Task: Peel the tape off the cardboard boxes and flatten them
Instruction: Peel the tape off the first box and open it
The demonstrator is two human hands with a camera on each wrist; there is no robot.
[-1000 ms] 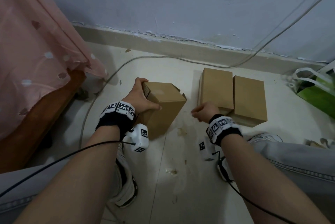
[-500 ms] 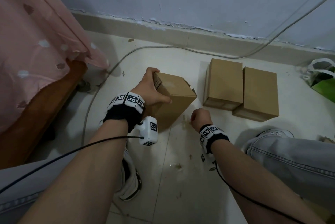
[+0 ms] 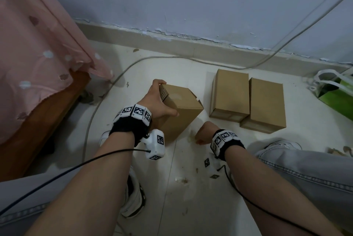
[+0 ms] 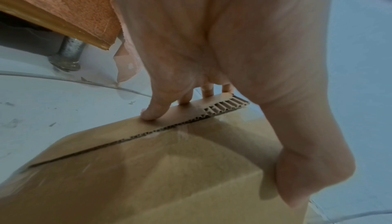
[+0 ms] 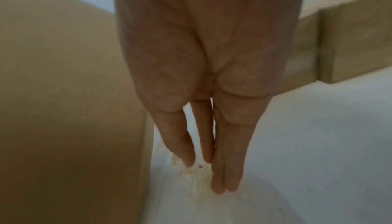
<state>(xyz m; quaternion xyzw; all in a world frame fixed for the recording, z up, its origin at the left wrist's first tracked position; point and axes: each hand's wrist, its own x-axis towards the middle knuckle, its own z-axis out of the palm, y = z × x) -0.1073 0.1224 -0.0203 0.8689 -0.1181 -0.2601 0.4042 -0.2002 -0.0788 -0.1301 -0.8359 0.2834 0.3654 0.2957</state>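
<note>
A brown cardboard box (image 3: pixel 181 109) stands on end on the pale floor, its top seam slit open (image 4: pixel 127 138). My left hand (image 3: pixel 158 101) grips its upper end, with the thumb on the near side and the fingers (image 4: pixel 155 110) hooked over the far flap edge. My right hand (image 3: pixel 203 135) is low beside the box's right face (image 5: pixel 63 93). Its fingers (image 5: pixel 220 160) are straight, point down and hold nothing, their tips at a yellowish smear on the floor. Two more closed boxes (image 3: pixel 230 94) (image 3: pixel 266 103) lie flat side by side to the right.
A pink cloth (image 3: pixel 38 44) hangs over a wooden bed frame (image 3: pixel 38 117) on the left. A grey cable (image 3: pixel 172 57) curves along the floor and up the wall. A green bag (image 3: pixel 336 94) sits at far right. My knees and shoes (image 3: pixel 133 197) flank the near floor.
My right hand has dropped from beside the box's top down to the floor, nearer to me. The left hand keeps its grip and the box stays upright.
</note>
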